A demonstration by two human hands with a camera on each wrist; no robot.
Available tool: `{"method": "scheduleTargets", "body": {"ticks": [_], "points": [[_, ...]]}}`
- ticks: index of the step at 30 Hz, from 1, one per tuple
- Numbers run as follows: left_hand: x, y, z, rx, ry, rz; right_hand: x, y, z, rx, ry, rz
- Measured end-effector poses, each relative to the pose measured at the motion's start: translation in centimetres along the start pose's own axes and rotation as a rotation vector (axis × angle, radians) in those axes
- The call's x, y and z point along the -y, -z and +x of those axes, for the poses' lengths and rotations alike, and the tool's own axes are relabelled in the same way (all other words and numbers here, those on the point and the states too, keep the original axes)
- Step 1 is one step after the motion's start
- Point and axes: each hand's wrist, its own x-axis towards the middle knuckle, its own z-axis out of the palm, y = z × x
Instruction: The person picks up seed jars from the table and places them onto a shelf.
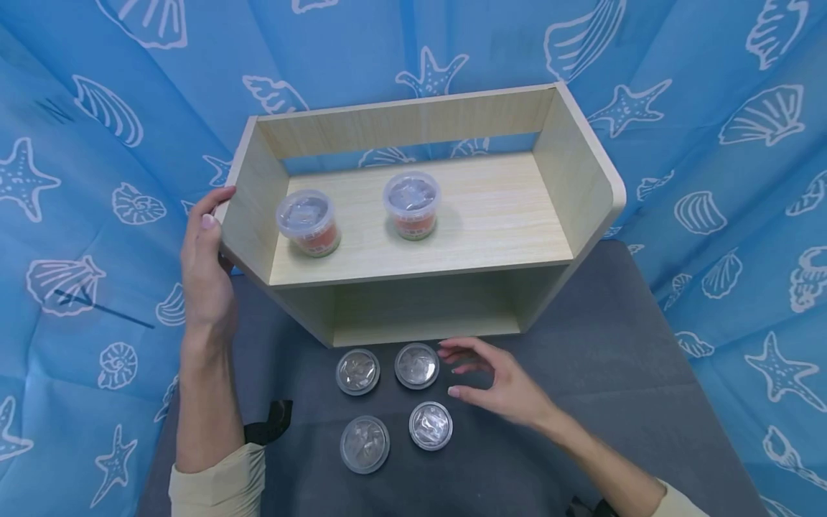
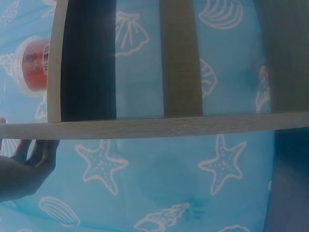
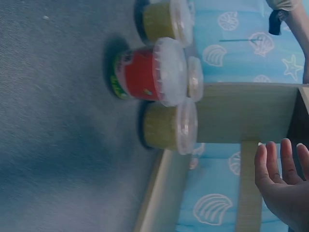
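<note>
Meanwhile, with the shelf (image 1: 494,215) gripped by the left hand (image 1: 207,269), the right hand (image 1: 496,379), fingers parted beside a tub (image 1: 416,366), is best closed evenly around it.

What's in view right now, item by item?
Table: 1, dark grey, beneath everything
Shelf unit: 1, pale wood, on the table
Shelf tubs: 2, red-orange, clear lids, upper board
Table tubs: 4, clear lids; one red, two yellowish, one unclear; in front of the shelf
Shell-print cloth: at least 1, blue, behind and alongside
Sleeves: 2, beige, forearms
Left hand: 1, gripping shelf's left panel
Right hand: 1, beside table tubs
</note>
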Motion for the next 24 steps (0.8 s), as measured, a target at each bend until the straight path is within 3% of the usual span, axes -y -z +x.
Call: {"method": "scheduleTargets", "body": {"ticks": [24], "points": [[0.0,0.1,-0.1,0.0,0.018,-0.02,-5.4,-3.7,-2.6,0.09,-0.073,0.027]]}}
